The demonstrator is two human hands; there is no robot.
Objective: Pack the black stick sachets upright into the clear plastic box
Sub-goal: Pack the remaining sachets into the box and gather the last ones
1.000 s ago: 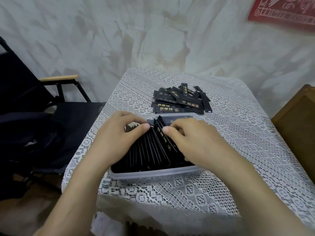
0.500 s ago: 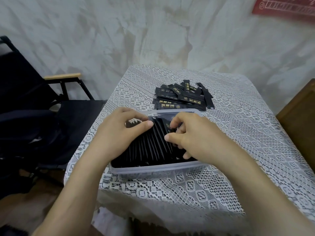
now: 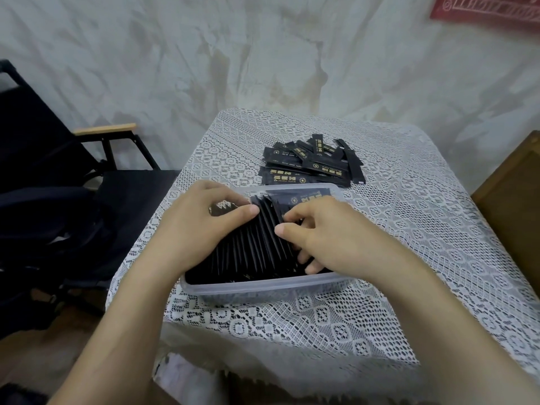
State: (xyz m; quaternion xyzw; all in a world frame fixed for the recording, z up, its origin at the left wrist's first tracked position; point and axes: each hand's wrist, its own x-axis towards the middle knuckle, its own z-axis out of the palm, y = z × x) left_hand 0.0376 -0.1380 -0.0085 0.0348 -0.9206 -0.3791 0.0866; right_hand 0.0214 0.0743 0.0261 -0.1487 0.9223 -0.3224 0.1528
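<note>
Directly behind the box (image 3: 263, 288) of packed sachets (image 3: 251, 249), loose sachets (image 3: 309, 168) lie heaped.

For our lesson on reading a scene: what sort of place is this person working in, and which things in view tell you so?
Probably a room in a home: a white lace tablecloth, a stained plaster wall behind it, and a black folding chair with a wooden armrest alongside.

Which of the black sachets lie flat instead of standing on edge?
The loose pile on the lace cloth behind the clear box; the boxed row stands on edge.
</note>
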